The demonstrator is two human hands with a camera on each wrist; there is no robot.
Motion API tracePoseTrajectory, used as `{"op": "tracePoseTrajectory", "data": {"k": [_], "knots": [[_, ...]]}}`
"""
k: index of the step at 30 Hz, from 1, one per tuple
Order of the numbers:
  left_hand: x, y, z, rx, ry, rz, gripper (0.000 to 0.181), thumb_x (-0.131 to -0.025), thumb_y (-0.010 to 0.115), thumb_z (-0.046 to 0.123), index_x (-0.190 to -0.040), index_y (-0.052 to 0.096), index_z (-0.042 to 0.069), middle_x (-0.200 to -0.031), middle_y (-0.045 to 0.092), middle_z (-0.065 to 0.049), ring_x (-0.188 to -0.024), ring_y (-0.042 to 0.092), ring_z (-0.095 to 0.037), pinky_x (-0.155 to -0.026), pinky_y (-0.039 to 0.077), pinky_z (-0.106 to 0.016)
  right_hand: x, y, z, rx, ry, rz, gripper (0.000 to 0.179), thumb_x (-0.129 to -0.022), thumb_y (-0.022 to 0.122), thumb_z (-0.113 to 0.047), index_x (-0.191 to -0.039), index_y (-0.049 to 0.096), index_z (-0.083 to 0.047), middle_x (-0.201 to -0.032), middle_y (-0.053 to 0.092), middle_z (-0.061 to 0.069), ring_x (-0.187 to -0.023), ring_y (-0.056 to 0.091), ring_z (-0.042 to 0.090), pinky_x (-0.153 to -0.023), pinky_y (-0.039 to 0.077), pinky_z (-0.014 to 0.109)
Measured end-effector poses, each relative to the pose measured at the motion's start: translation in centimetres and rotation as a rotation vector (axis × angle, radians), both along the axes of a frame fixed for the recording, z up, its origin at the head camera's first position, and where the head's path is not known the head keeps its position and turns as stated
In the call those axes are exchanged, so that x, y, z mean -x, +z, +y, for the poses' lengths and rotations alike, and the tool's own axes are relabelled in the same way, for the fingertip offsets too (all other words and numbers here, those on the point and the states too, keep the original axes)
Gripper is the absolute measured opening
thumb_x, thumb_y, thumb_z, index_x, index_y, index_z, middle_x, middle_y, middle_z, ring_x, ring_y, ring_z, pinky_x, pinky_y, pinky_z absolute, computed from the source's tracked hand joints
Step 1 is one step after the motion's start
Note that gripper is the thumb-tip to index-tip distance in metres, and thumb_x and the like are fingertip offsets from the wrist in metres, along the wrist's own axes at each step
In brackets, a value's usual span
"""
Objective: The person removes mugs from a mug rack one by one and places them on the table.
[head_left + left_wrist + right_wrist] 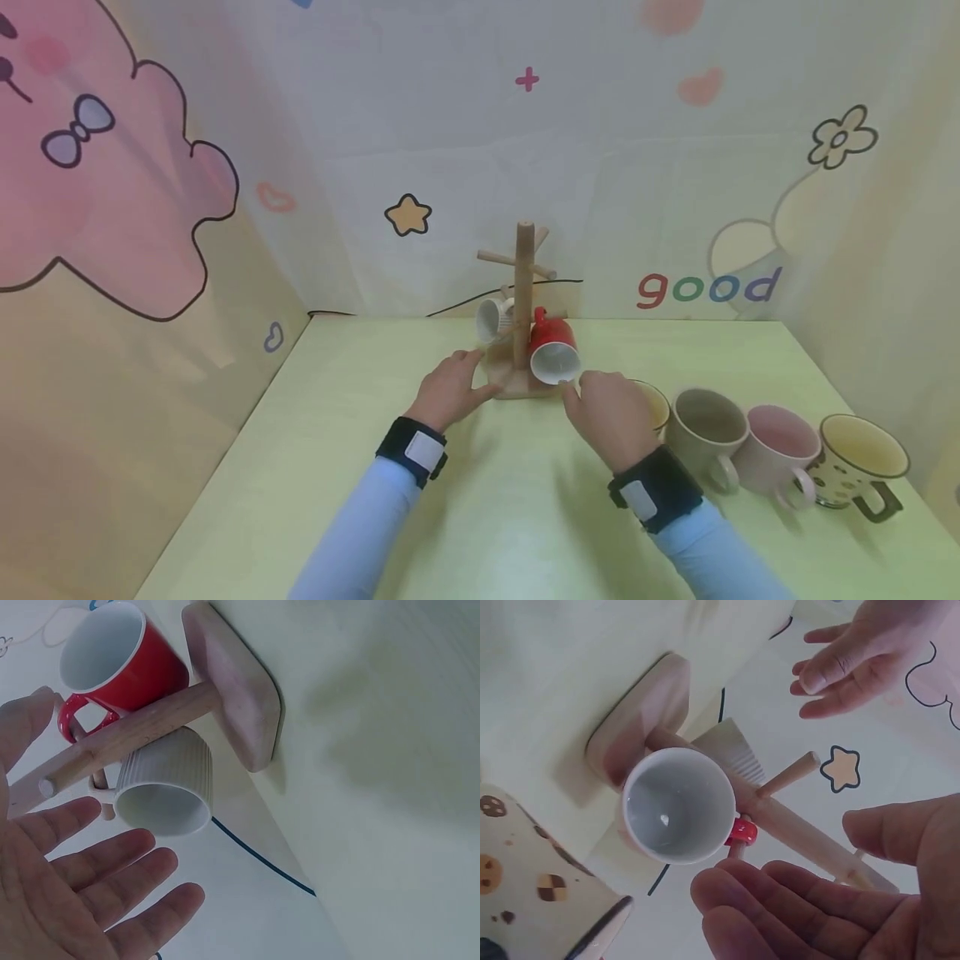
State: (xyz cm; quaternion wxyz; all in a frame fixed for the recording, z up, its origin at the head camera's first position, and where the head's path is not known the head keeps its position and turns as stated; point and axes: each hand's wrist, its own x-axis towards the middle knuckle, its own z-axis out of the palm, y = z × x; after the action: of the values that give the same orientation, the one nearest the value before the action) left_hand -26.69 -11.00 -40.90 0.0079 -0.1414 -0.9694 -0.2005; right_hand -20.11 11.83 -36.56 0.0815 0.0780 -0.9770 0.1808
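A wooden mug rack (524, 283) stands at the back of the table, with pegs on its post. From a low peg on its right hangs a red mug (551, 332), white inside, by its handle. A ribbed white mug (166, 780) hangs on the left side. My left hand (450, 390) is in front of the rack's left side, fingers spread and holding nothing. Close to the red mug's rim in the head view, my right hand (611, 412) has loosely bent fingers. In the right wrist view its palm holds nothing, and the fingertips (709, 889) lie near the red handle.
A row of mugs stands along the right: a yellow-lined mug (654, 406) partly behind my right hand, a grey-beige mug (697, 454), a pink mug (765, 467) and a patterned mug (832, 471) at the end. A printed curtain (450, 125) hangs behind the table.
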Motion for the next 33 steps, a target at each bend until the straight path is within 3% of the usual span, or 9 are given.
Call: {"op": "tracePoseTrajectory", "data": {"k": [6,11,20,26,33], "knots": [[1.3,1.1,0.6,0.015,0.021,0.032,0.067,-0.093,0.067,0.045,-0.145,0.048,0.007,-0.132,0.057,-0.018,-0.117,0.057,-0.032,-0.095,0.051,-0.049,2.1,1.0,-0.4,-0.039,0.028,0.016,0.041,-0.095,0.063,-0.027,-0.060,0.056,-0.006,-0.050,0.046,0.006,-0.046,0.046,0.022,-0.044,0.036,0.029],[2.4,2.3,1.4,0.051,0.055,0.034,0.069,-0.092,0.064,0.054,-0.142,0.051,0.008,-0.123,0.061,-0.016,-0.104,0.060,-0.028,-0.087,0.055,-0.045,4.3,2.3,-0.2,-0.107,0.011,-0.019,0.038,-0.095,0.061,-0.024,-0.061,0.056,-0.006,-0.050,0.048,0.006,-0.047,0.048,0.023,-0.042,0.036,0.028],[4.2,3.2,2.4,0.135,0.047,0.069,0.060,-0.093,0.058,0.059,-0.128,0.060,0.010,-0.101,0.061,-0.009,-0.084,0.057,-0.022,-0.067,0.055,-0.035,9.1,4.9,0.5,-0.179,0.091,-0.088,0.031,-0.096,0.063,-0.025,-0.080,0.067,0.001,-0.061,0.057,0.010,-0.060,0.056,0.028,-0.051,0.047,0.032],[4.9,3.3,2.9,0.142,0.068,0.053,0.048,-0.096,0.056,0.055,-0.109,0.063,0.009,-0.087,0.059,-0.007,-0.075,0.058,-0.022,-0.058,0.051,-0.032,12.2,5.0,0.9,-0.222,0.187,-0.157,0.024,-0.094,0.062,-0.020,-0.095,0.067,0.004,-0.074,0.063,0.012,-0.070,0.058,0.030,-0.065,0.052,0.038],[5.2,3.1,3.6,0.169,0.086,0.013,0.039,-0.100,0.055,0.047,-0.095,0.063,0.009,-0.078,0.059,-0.005,-0.068,0.059,-0.020,-0.054,0.048,-0.031,14.3,4.2,1.0,-0.313,0.232,-0.196,0.017,-0.093,0.061,-0.011,-0.099,0.068,0.003,-0.079,0.064,0.013,-0.073,0.059,0.031,-0.070,0.054,0.041]]}}
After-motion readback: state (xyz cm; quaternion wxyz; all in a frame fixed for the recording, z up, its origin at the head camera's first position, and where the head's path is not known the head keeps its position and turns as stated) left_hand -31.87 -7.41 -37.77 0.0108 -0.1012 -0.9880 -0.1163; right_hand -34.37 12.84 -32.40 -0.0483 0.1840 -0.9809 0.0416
